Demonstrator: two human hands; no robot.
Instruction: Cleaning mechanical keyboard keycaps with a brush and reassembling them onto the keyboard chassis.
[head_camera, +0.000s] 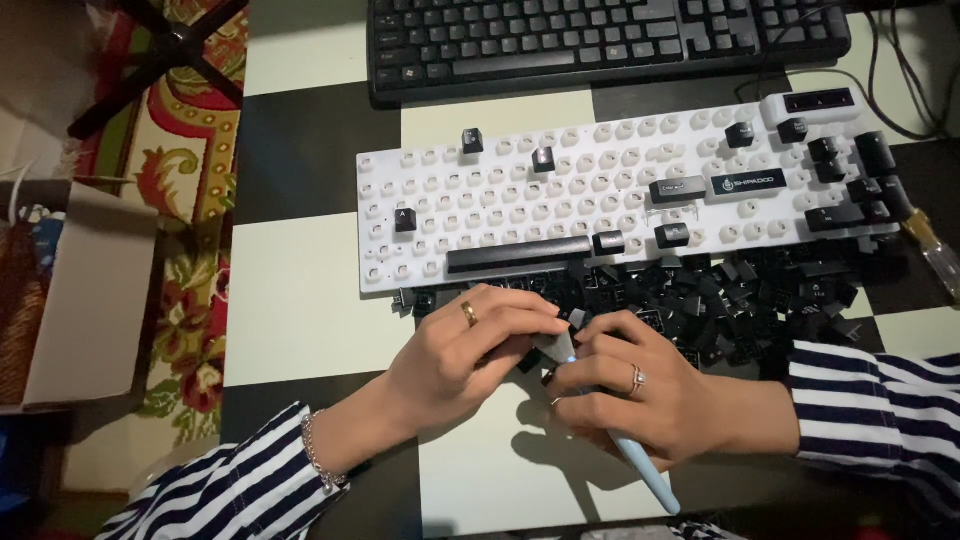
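While the left hand (470, 355) pinches a small black plastic keycap (575, 320) steady near the checkered table's (300, 300) front edge, the right hand (640, 395) is wrapped round a pale blue pen-shaped brush (640, 465), tip on the cap. The loose black keycap heap (740, 290) sits right under the stripped white keyboard base (560, 200), easy reach.

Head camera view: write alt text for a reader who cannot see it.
Two hands meet over a checkered table: the right hand holds a light blue brush, the left hand pinches a small dark keycap. Behind them lie a heap of black keycaps, a white keyboard stripped of most caps, and a black keyboard.
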